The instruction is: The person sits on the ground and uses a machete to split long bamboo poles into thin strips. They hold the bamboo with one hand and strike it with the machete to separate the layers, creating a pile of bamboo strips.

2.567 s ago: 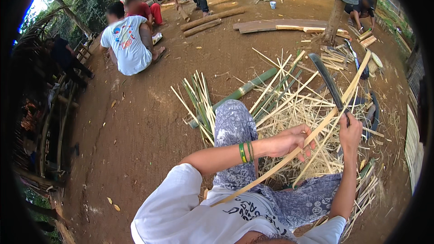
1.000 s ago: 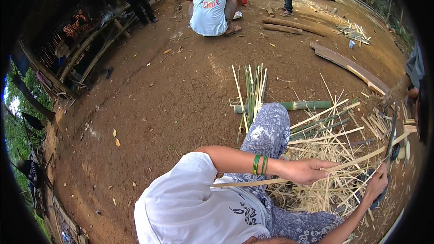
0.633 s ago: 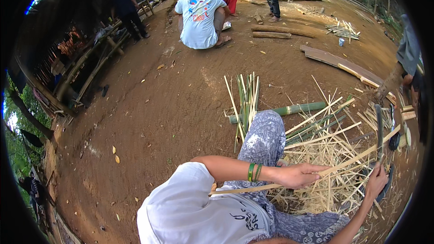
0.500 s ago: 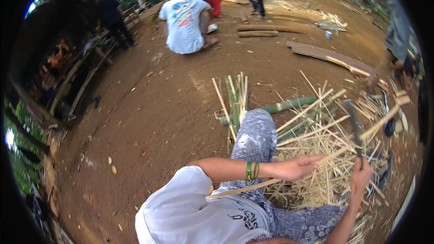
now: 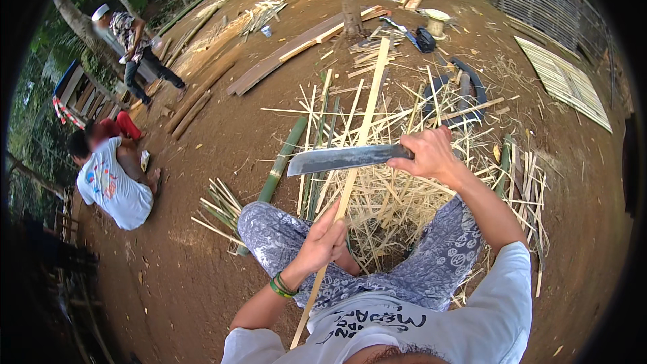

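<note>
A long pale bamboo strip (image 5: 367,111) slants from my lap up and away from me. My left hand (image 5: 323,241), with green bands on its wrist, is closed round the strip's lower part. My right hand (image 5: 430,154) grips the handle of a machete (image 5: 340,159). Its broad dark blade points left and lies across the strip, beyond my left hand. Whether the edge bites into the wood I cannot tell. Under both hands, between my bent legs, is a heap of thin bamboo shavings (image 5: 387,205).
A green bamboo pole (image 5: 282,162) and a bundle of split strips (image 5: 226,205) lie to the left. Ahead are a brown plank (image 5: 290,61), a tree trunk (image 5: 350,3) and a dark ring-shaped thing (image 5: 475,87). A woven bamboo panel (image 5: 563,81) lies right. Several people are farther off.
My view has swung to the right. The machete, upright beside the strip before, now lies level across it. Both hands still hold the same things.
</note>
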### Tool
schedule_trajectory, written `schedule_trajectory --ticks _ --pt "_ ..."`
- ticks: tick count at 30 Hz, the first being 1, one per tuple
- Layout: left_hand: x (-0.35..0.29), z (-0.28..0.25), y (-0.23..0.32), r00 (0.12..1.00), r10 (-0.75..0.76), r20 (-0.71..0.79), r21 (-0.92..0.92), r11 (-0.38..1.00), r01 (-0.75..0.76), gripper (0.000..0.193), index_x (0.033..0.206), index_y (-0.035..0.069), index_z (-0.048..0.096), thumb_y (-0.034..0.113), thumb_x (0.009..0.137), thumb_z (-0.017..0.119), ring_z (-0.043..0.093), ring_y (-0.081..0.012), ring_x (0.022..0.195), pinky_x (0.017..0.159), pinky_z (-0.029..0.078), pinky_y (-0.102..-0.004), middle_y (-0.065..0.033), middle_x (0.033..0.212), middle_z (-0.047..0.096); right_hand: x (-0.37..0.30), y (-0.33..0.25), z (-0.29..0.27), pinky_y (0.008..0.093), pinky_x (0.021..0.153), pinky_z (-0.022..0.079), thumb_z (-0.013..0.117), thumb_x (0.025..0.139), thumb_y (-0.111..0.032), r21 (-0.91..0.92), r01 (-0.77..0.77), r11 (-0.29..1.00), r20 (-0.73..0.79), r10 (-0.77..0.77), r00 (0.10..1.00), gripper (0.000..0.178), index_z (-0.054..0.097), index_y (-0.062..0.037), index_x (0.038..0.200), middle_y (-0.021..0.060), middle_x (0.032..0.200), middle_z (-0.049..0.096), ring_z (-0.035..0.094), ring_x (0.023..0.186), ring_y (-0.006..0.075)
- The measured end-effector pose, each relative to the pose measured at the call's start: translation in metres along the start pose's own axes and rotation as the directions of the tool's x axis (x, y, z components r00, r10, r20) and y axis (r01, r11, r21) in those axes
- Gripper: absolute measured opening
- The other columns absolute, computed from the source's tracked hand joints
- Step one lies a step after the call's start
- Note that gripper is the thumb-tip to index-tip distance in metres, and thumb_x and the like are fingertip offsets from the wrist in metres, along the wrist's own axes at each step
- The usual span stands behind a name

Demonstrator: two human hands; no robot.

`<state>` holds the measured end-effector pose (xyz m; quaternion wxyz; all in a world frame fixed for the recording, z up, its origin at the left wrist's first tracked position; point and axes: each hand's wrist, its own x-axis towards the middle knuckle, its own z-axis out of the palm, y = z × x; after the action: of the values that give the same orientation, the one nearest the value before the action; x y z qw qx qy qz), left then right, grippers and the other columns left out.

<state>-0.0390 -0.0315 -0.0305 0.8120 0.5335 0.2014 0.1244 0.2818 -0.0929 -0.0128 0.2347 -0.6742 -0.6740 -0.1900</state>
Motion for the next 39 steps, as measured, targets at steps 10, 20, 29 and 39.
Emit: schedule_trajectory --ticks 10,20,29,39 --pt "-0.010 -0.021 -0.009 0.982 -0.158 0.108 -0.185 0.967 0.176 0.055 0.159 0.023 0.015 0.020 0.108 0.037 0.026 -0.0043 0.050 0.043 0.022 -0.0190 0.0036 0.070 0.031 0.031 0.045 -0.009 0.0229 0.039 0.033 0.059 0.089 -0.065 0.875 -0.483 0.030 0.332 0.689 0.645 0.064 0.063 -0.0017 0.087 -0.0062 0.050 0.040 0.040 0.041 0.0053" --pt "0.016 0.002 -0.008 0.990 -0.131 0.060 -0.332 0.932 0.144 0.034 0.139 0.009 0.041 0.021 0.107 0.038 0.038 -0.0079 0.052 0.042 0.038 -0.0203 -0.0031 0.081 0.044 0.075 0.003 -0.016 0.0256 0.042 0.034 0.074 0.086 -0.027 0.856 -0.443 0.267 0.142 0.702 0.698 0.027 0.065 -0.0020 0.084 -0.0032 0.054 0.052 0.046 0.044 0.0061" --pt "0.021 -0.011 -0.001 0.943 -0.038 0.332 -0.584 0.777 0.237 0.030 0.130 0.008 0.045 0.025 0.107 0.039 0.038 -0.0076 0.049 0.037 0.036 -0.0204 -0.0013 0.076 0.041 0.090 0.010 -0.009 0.0275 0.044 0.029 0.073 0.086 -0.045 0.714 -0.410 0.567 -0.068 0.639 0.766 0.043 0.070 -0.0020 0.084 -0.0038 0.051 0.051 0.043 0.044 0.0058" --pt "0.052 -0.010 0.043 0.975 0.127 0.182 -0.538 0.843 -0.010 0.050 0.153 0.020 0.030 0.042 0.108 0.028 0.033 -0.0059 0.054 0.043 0.027 -0.0164 -0.0028 0.082 0.044 0.017 -0.051 0.007 0.0280 0.037 0.029 0.059 0.084 -0.074 0.500 -0.373 0.781 0.247 0.285 0.926 0.070 0.068 -0.0058 0.071 -0.0035 0.046 0.048 0.044 0.039 0.0084"
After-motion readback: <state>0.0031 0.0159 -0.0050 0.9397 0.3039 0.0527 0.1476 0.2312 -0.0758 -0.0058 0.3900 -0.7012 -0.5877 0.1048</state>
